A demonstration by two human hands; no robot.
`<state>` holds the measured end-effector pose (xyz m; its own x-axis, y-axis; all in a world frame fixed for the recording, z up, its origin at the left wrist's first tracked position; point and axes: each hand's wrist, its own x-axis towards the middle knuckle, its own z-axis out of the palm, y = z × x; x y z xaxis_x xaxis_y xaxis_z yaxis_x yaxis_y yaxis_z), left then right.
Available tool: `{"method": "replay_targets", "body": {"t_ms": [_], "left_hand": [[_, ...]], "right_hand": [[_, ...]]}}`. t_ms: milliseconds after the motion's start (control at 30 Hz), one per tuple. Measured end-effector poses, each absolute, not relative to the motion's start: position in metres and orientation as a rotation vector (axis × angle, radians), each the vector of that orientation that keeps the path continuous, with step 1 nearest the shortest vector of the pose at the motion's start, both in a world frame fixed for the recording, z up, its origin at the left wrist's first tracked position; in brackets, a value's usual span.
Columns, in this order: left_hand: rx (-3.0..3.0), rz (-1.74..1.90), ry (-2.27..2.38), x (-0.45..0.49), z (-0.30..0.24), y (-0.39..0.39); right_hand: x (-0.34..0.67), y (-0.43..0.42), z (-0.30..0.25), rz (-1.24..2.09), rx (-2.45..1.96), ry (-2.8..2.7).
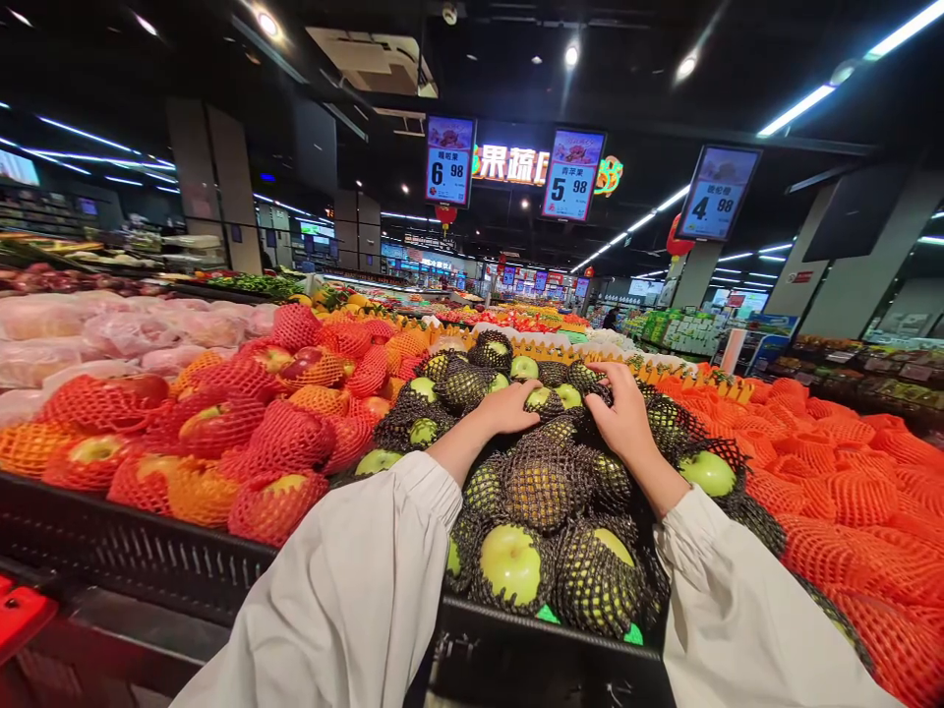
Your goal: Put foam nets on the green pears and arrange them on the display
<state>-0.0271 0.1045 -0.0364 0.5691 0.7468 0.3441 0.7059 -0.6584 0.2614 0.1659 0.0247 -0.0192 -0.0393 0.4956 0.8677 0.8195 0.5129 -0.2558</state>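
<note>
My left hand [508, 407] reaches over the pile from the left, its thumb and fingers bent around the near side of a green apple [541, 397] in a black foam net. Just right of that apple lies another green apple [568, 395], between my two hands. My right hand [623, 408] has its fingers apart and curved above the netted fruit; nothing shows in its grasp, and part of its palm side is hidden. Closer to me are a large green apple [510, 564] and a black-netted apple [601, 580], at the front of the black bin [546, 634].
Red and orange netted apples [284, 433] fill the display on the left, beside pale wrapped fruit [110, 329]. Orange-red netted fruit [848, 492] is heaped on the right. A black crate wall [140, 541] runs along the front left. Price screens [573, 175] hang overhead.
</note>
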Motion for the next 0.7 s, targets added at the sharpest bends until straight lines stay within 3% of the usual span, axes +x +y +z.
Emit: {"method": "replay_targets", "body": {"t_ms": [233,400,500,700], "left_hand": [[2.691,0.715,1.268,-0.025,-0.037,0.099],[2.638,1.246,0.713,-0.02,-0.031,0.079],[2.494,1.309,0.489,-0.017,-0.031,0.074],[2.228,1.511,0.717,-0.016,-0.031,0.084]], "right_hand": [[0.168,0.029,-0.02,-0.439,-1.142,-1.611],[0.168,0.027,-0.02,-0.446,-1.1,-1.687],[0.165,0.024,-0.019,-0.364,-1.019,-1.738],[0.159,0.019,-0.017,-0.222,-1.018,-1.782]]}}
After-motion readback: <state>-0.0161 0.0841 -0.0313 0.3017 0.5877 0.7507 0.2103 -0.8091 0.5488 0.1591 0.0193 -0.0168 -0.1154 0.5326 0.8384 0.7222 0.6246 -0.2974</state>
